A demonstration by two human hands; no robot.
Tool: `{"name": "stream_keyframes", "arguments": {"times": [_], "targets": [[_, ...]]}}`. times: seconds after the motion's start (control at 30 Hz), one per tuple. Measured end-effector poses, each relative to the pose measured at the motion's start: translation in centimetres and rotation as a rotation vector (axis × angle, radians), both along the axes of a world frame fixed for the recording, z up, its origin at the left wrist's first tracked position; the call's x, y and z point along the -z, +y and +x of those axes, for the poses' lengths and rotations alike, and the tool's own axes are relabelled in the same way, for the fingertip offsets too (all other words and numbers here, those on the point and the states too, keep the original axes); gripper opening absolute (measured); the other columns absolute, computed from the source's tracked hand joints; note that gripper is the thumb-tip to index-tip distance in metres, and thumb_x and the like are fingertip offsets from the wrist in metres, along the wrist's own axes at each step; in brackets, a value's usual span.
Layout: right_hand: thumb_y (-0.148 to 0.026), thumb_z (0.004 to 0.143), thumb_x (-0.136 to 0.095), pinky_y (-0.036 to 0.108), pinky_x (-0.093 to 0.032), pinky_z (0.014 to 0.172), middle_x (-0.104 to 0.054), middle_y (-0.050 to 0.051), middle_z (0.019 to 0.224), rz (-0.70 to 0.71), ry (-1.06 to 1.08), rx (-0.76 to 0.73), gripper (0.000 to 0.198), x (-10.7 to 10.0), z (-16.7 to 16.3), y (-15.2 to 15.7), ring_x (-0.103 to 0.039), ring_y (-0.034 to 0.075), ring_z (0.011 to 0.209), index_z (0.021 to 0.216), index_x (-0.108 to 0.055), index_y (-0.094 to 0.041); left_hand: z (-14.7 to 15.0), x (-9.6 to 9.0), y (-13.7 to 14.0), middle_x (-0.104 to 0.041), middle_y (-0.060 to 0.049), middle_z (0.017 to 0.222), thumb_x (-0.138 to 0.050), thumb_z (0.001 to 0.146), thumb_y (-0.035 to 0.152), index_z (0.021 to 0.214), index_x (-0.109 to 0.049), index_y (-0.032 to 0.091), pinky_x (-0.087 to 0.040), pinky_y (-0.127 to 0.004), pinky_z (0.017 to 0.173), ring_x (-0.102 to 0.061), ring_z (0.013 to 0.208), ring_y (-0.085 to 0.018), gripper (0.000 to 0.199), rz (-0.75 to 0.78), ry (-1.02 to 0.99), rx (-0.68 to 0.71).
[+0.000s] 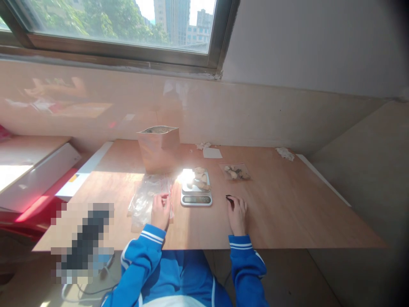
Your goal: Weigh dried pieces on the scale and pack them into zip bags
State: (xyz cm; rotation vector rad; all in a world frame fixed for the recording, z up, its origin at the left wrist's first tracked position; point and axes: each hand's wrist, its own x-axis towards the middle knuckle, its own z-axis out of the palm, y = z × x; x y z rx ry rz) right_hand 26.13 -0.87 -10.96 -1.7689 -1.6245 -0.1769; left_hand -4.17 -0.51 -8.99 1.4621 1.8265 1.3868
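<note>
My left hand (161, 209) rests at the right edge of a pile of clear plastic bags (142, 202), its fingers curled closed; whether anything is in them cannot be made out. My right hand (238, 213) lies on the table right of the scale, with thumb and finger pinched on a small black piece (228, 197). Between both hands stands a white kitchen scale (196, 200) with a display at its front. Several beige dried slices (200, 181) lie on its platform, partly washed out by a bright glare. Behind my right hand is a clear zip bag (236, 172) with dried pale and dark pieces inside.
An upright brown paper bag (159, 149) stands open behind the plastic bags. A white paper card (212, 153) and crumpled tissue (203, 145) lie near the wall. More crumpled tissue (285, 154) lies at the back right. A pixelated dark object (87, 236) covers the front left corner.
</note>
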Motion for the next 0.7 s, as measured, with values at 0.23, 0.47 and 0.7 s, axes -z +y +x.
{"name": "stream_keyframes", "arguments": {"times": [0.23, 0.47, 0.7], "targets": [[-0.032, 0.091, -0.046, 0.043, -0.04, 0.082, -0.06, 0.014, 0.109, 0.004, 0.018, 0.035, 0.026, 0.5, -0.3, -0.6, -0.05, 0.028, 0.095, 0.103, -0.065, -0.02, 0.0, 1.3, 0.3, -0.051, -0.005, 0.089, -0.054, 0.08, 0.041, 0.095, -0.054, 0.017, -0.049, -0.039, 0.077, -0.055, 0.081, -0.02, 0.029, 0.015, 0.141, 0.01], [-0.028, 0.092, -0.045, 0.047, -0.039, 0.091, -0.058, 0.014, 0.112, 0.113, 0.129, -0.048, 0.023, -1.9, -3.6, 0.9, -0.052, 0.027, 0.104, 0.1, -0.066, -0.02, -0.4, 1.3, 0.4, -0.053, -0.003, 0.079, -0.05, 0.081, 0.036, 0.088, -0.054, 0.019, -0.048, -0.035, 0.069, -0.056, 0.073, -0.019, 0.019, -0.03, 0.138, 0.051], [-0.023, 0.093, -0.043, 0.044, -0.041, 0.092, -0.058, 0.012, 0.113, 0.037, 0.175, -0.239, 0.024, -4.0, -7.4, 2.5, -0.052, 0.026, 0.105, 0.103, -0.065, -0.021, -0.4, 1.0, 0.4, -0.048, 0.001, 0.063, -0.047, 0.08, 0.033, 0.072, -0.05, 0.022, -0.041, -0.031, 0.064, -0.05, 0.063, -0.018, 0.014, -0.053, 0.158, 0.057]]}}
